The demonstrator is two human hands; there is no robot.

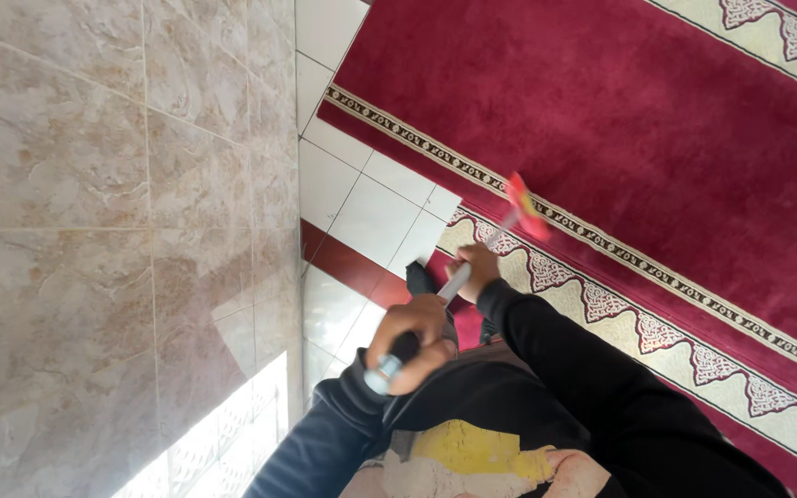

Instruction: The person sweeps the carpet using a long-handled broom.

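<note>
I hold a long-handled sweeper with both hands. My left hand [410, 334] is shut on the black grip at the handle's top end, close to my chest. Farther down, my right hand [478, 267] is shut on the silver shaft [450, 284]. The red and orange sweeper head [527, 206] rests on the patterned border of the red carpet [657, 120], just beyond my right hand. Both arms are in black sleeves. My dark foot [421, 275] shows beside the handle at the carpet's corner.
A beige marble-tiled wall [113, 212] fills the left side. White floor tiles [371, 207] with a dark red strip [348, 266] lie between the wall and the carpet. A cream ornamental band [694, 355] runs along the carpet at the right.
</note>
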